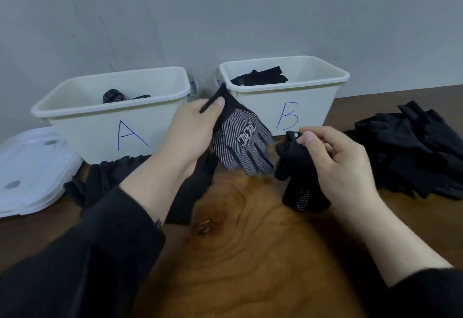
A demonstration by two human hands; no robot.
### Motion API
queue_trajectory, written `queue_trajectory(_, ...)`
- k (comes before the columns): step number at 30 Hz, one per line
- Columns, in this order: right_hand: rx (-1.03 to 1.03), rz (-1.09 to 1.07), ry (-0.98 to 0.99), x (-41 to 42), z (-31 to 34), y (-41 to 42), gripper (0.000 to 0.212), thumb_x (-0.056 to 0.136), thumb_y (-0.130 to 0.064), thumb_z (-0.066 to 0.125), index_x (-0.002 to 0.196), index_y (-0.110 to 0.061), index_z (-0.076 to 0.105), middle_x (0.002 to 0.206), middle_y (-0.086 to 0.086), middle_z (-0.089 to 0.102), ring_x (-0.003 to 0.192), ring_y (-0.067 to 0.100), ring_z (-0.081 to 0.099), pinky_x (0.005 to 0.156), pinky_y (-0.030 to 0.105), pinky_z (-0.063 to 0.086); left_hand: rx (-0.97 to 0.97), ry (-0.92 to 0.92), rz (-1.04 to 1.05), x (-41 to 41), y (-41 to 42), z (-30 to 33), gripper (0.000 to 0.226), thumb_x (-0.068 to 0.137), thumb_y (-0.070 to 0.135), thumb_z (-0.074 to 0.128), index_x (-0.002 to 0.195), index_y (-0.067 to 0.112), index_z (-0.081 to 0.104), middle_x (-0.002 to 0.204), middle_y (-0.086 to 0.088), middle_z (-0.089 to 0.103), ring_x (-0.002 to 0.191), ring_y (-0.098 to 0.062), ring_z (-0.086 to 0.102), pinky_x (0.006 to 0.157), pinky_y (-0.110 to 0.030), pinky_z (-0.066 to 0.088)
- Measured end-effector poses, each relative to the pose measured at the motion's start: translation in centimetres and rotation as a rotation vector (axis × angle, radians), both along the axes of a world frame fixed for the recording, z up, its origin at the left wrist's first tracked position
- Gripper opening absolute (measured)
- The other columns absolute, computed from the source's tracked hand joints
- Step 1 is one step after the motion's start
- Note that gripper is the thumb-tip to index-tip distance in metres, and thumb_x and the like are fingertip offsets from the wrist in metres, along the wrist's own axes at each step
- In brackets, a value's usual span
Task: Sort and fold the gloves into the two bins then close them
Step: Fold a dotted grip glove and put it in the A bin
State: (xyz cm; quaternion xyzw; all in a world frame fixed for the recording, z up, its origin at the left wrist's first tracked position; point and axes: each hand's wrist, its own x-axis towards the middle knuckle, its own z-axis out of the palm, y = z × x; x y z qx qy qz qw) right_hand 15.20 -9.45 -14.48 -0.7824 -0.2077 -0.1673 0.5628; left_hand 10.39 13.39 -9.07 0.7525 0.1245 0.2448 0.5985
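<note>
My left hand [193, 132] pinches the cuff of a black glove with white grip stripes [240, 139], which hangs fingers-down in front of bin B [310, 109]. My right hand [333, 157] pinches the cuff of a second black glove [298, 179], dangling over the wooden table. Bin A [82, 122] stands at the left with patterned gloves [117, 96] inside. Bin B holds plain black gloves [263, 77]. Both bins are uncovered.
A pile of black gloves [411, 152] lies on the table at the right. More black gloves [105, 182] lie under my left forearm in front of bin A. White lids [27, 172] are stacked at the far left. A grey wall stands behind the bins.
</note>
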Motion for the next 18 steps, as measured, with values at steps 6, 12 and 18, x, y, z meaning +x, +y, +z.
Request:
queue_trajectory(6,-0.04,0.003,-0.044,-0.1,-0.1,-0.4,0.018,0.101,-0.026,0.058,0.105,-0.021,0.075,0.1,-0.017,0.072,0.097,0.002,0.065,0.084,0.019,0.049,0.325,-0.214,-0.047,0.7,0.7,4.2,0.022,0.098,0.034,0.057,0.089,0.02,0.073,0.078,-0.004,0.071,0.072,-0.018,0.066,0.067,-0.033,0.052)
queue_trajectory(12,-0.16,0.106,-0.262,-1.0,-0.1,0.0,0.029,0.1,-0.03,0.053,0.115,-0.014,0.072,0.109,-0.008,0.069,0.109,0.009,0.063,0.096,0.031,0.051,1.107,0.299,-0.513,-4.9,-0.4,-2.4,0.057,0.093,0.055,0.056,0.145,0.032,0.05,0.156,0.012,0.037,0.143,-0.004,0.03,0.122,-0.025,0.016)
queue_trajectory(18,-0.574,0.404,-0.308,-3.9,-0.9,2.4,0.033,0.098,-0.041,0.052,0.116,-0.024,0.072,0.115,-0.018,0.065,0.111,-0.001,0.057,0.1,0.018,0.045,1.059,0.214,-0.359,-12.8,1.9,-6.2,0.046,0.096,0.063,0.037,0.123,0.04,0.066,0.137,0.028,0.052,0.129,0.015,0.035,0.111,-0.01,0.022)
